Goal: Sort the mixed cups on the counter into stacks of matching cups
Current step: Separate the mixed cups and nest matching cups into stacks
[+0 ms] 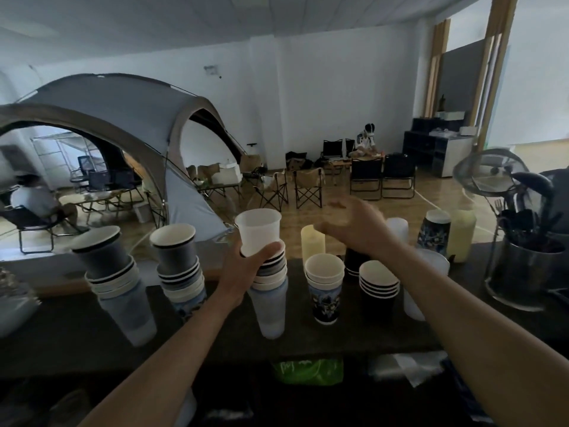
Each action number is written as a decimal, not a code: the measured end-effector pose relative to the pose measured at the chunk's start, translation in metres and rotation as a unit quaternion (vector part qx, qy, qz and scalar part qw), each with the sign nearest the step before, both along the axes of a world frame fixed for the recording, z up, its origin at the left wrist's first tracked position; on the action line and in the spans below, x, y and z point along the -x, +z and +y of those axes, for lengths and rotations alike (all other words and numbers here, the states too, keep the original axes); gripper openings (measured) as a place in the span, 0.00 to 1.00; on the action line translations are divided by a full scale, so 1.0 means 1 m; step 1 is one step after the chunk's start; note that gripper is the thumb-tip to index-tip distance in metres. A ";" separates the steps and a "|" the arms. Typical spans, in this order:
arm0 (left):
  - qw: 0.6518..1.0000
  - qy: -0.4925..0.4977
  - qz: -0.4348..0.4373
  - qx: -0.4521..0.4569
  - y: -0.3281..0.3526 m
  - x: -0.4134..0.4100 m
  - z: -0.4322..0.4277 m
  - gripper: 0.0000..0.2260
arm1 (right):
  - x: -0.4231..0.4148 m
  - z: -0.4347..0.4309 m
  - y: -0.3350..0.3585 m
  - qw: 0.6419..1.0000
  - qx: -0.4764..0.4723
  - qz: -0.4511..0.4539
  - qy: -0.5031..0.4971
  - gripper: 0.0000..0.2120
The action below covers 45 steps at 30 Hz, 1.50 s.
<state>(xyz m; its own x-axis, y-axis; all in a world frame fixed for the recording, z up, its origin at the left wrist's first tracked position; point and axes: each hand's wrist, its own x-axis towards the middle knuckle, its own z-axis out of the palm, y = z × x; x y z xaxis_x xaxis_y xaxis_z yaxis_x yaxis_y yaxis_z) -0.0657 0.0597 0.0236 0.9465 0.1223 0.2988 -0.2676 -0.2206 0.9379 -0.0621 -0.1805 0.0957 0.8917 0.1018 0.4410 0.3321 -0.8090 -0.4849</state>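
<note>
My left hand (246, 268) grips a translucent white cup (258, 230) at its base, just above a tall mixed stack (269, 298) of grey, white and frosted cups. My right hand (354, 224) hovers blurred above a pale yellow cup stack (311, 241) and a black cup stack (354, 260) behind; whether it holds anything is unclear. Two more mixed stacks stand left, one leaning (118, 282), one upright (180, 266). In front sit a printed blue stack (325, 288) with white interiors and a black stack (378, 288).
The dark counter (77, 334) carries everything. At the right are a frosted stack (426, 272), a printed cup stack (434, 231), a yellow stack (461, 235) and a metal utensil holder (520, 272). A green bag (308, 371) lies below the counter edge.
</note>
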 end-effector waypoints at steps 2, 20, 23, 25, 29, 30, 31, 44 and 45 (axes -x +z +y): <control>1.000 -0.012 0.005 -0.019 0.001 0.002 -0.001 0.25 | 0.010 0.042 0.024 0.986 -0.097 0.022 0.130 0.38; 0.988 -0.024 -0.092 -0.118 -0.022 -0.019 -0.012 0.39 | 0.001 -0.124 0.012 0.979 -0.098 -0.060 -0.165 0.40; 0.987 -0.032 -0.105 -0.119 -0.028 -0.032 -0.012 0.43 | 0.002 -0.151 -0.009 0.976 -0.083 -0.052 -0.193 0.35; 0.987 -0.020 -0.100 -0.128 -0.027 -0.034 -0.015 0.42 | 0.000 -0.159 -0.021 0.977 -0.072 -0.037 -0.196 0.34; 0.988 -0.024 -0.109 -0.107 -0.032 -0.033 -0.018 0.38 | -0.007 -0.161 -0.042 0.982 -0.055 0.001 -0.180 0.33; 0.988 -0.026 -0.112 -0.107 -0.033 -0.033 -0.017 0.39 | -0.010 -0.160 -0.049 0.983 -0.048 0.022 -0.176 0.35; 0.987 -0.028 -0.114 -0.111 -0.035 -0.032 -0.015 0.39 | -0.011 -0.158 -0.056 0.983 -0.032 0.052 -0.174 0.36; 0.991 0.039 -0.085 -0.097 -0.039 -0.015 -0.008 0.30 | -0.007 0.024 0.012 0.989 0.002 0.070 0.132 0.35; 0.991 0.036 -0.086 -0.094 -0.037 -0.013 -0.009 0.29 | -0.005 0.045 0.009 0.983 0.003 0.082 0.166 0.33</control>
